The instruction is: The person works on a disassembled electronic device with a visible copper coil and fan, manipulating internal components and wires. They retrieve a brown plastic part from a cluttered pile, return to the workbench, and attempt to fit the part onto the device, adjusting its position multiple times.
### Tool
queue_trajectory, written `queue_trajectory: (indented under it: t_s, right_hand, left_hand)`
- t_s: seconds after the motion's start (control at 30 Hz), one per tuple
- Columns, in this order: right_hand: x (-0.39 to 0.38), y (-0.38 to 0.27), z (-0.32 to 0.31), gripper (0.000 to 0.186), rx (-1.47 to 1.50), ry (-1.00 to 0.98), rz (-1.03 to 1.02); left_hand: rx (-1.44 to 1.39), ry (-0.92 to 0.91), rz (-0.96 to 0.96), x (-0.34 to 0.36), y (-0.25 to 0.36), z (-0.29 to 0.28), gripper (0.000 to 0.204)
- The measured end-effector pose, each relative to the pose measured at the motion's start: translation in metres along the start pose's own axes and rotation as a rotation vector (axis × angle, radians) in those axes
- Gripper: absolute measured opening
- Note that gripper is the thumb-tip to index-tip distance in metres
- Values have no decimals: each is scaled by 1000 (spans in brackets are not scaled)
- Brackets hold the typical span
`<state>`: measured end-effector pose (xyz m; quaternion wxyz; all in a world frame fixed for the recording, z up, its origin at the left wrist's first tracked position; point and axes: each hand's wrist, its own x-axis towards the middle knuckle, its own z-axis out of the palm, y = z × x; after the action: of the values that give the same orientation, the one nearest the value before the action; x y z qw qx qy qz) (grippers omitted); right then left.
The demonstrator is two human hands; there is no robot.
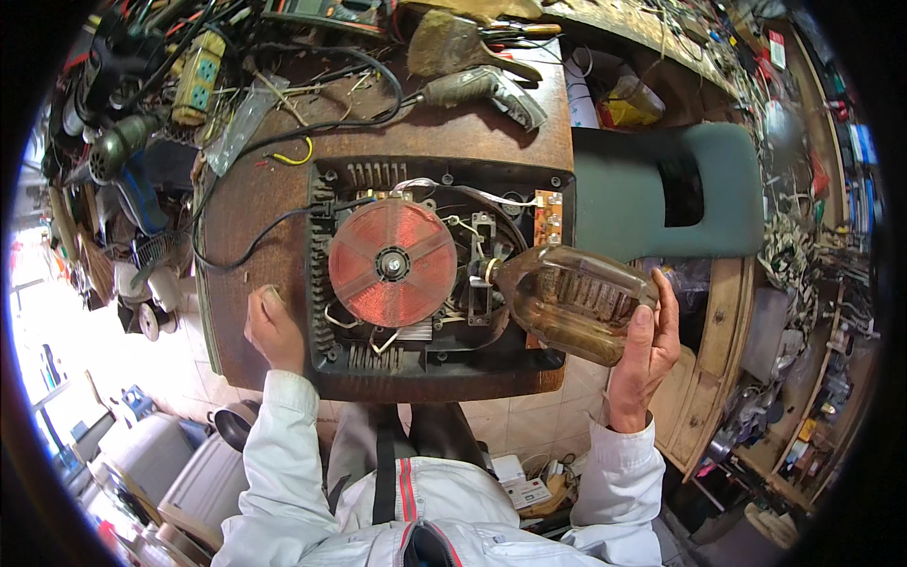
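Note:
A brown see-through plastic bottle lies almost level in my right hand, gripped near its base between thumb and fingers. Its neck points left, over the right side of an opened induction cooker. Inside the black casing sits a round copper coil with a dark hub. White wires run from it to a small orange circuit board at the right wall. Beside the casing's left edge, my left hand is closed with curled fingers at the table's near left; anything inside it is hidden.
The cooker stands on a brown wooden table. Behind it lie a soldering gun, a broad brush and a black cable. A green chair adjoins the right side. A heat gun and a power strip crowd the left.

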<state>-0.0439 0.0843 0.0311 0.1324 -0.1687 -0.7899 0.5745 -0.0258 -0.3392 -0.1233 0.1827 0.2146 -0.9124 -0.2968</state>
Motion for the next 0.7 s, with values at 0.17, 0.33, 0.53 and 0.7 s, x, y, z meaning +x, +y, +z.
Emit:
queue_trajectory:
  t_s: [0.17, 0.33, 0.53, 0.7]
  right_hand:
    - [-1, 1, 2, 54, -126, 32, -21]
    - [2, 8, -4, 61, -134, 20, -25]
    - [2, 8, -3, 62, -112, 13, -11]
    - [2, 1, 3, 58, -94, 0, -7]
  left_hand:
    - [-32, 1, -2, -1, 5, -2, 26]
    - [-47, 14, 0, -1, 8, -2, 23]
    - [-80, 24, -5, -1, 13, -5, 23]
    - [-123, 29, -12, -1, 14, -6, 23]
